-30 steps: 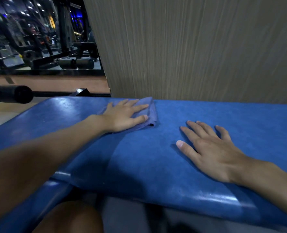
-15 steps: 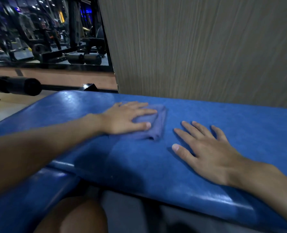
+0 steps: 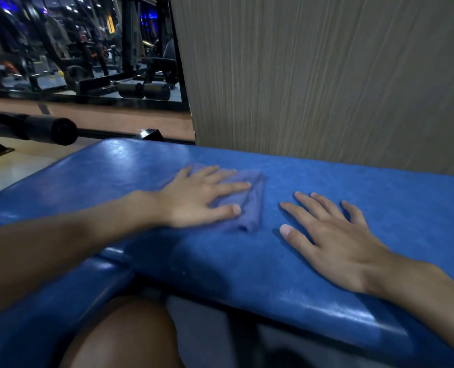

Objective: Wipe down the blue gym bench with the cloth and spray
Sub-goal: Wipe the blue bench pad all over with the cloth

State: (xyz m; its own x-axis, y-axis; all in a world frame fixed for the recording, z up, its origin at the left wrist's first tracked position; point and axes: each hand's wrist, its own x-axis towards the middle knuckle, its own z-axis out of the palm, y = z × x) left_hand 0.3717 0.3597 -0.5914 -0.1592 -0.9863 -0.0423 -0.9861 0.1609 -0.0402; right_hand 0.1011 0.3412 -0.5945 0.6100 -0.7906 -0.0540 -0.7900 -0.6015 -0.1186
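Left grip [image 3: 199,199] lies flat on the cloth [image 3: 253,208], fingers straight and spread, pressing it down, not curled round it. Cloth is folded, purple-blue, on the blue padded table [image 3: 366,181], left of centre, nearer the far edge. Right grip [image 3: 334,235] flat on bare table just beside the cloth, fingers spread, holding nothing. Wood-grain panel [image 3: 326,75] behind the table. Bare knee [image 3: 122,338] below the near edge.

Left hand [image 3: 194,197] flat on cloth [image 3: 249,208]; right hand [image 3: 334,240] flat on bench [image 3: 380,187].
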